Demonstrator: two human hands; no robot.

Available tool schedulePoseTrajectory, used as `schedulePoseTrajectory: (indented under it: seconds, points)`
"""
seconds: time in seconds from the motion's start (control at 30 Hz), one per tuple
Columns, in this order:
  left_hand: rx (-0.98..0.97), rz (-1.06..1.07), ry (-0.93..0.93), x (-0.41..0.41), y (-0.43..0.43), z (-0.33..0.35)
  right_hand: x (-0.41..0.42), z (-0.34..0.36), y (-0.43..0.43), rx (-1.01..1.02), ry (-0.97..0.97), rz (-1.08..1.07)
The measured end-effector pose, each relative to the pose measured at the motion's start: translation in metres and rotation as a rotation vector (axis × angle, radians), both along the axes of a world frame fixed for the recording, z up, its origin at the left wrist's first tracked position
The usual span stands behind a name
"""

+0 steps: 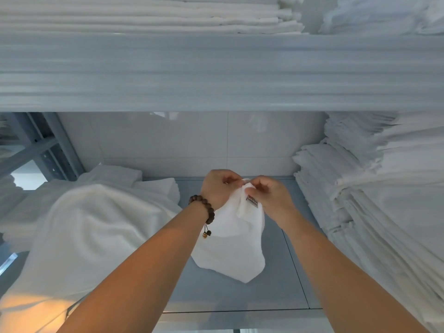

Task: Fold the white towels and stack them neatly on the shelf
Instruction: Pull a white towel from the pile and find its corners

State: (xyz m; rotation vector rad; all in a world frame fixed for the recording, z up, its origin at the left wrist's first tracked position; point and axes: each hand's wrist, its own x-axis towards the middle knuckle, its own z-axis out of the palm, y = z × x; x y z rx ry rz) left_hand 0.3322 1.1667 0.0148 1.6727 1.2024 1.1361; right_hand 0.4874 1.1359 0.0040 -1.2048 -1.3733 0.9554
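Left hand (217, 188) and right hand (269, 197) held close together, fingers of both pinching the top edge of a small white towel (230, 246) that hangs above the grey shelf (240, 294), loose towel pile (79, 227) at left.

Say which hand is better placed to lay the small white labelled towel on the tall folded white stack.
Right, probably: the right hand pinches the white towel nearer that stack; the left hand would cross over.

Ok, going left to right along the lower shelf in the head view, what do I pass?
First the loose towel heap → left hand → small towel, pinched by both hands → right hand → tall folded stack.
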Motion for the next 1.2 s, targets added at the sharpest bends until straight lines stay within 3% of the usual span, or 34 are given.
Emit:
schedulePoseTrajectory:
  seconds: [0.27,0.7,0.8,0.93,1.07,1.2]
  points:
    - [-0.092,-0.060,0.114,-0.024,-0.012,-0.019,0.011,-0.003,0.009,0.094,-0.173,-0.298]
    - [-0.039,0.142,0.384,-0.080,-0.005,-0.051,0.084,-0.019,0.010,0.029,-0.276,-0.718]
    - [-0.048,0.170,0.314,-0.069,-0.003,-0.042,0.079,-0.019,0.004,0.008,-0.228,-0.649]
    - [-0.017,0.109,0.252,-0.032,-0.001,-0.016,0.063,-0.014,0.000,0.034,-0.037,-0.384]
    - [0.029,0.001,0.183,0.014,-0.002,0.008,0.047,-0.003,-0.003,0.130,-0.055,-0.108]
    - [0.010,-0.108,0.103,0.050,-0.006,0.021,0.049,0.009,-0.010,0.128,-0.064,-0.019]
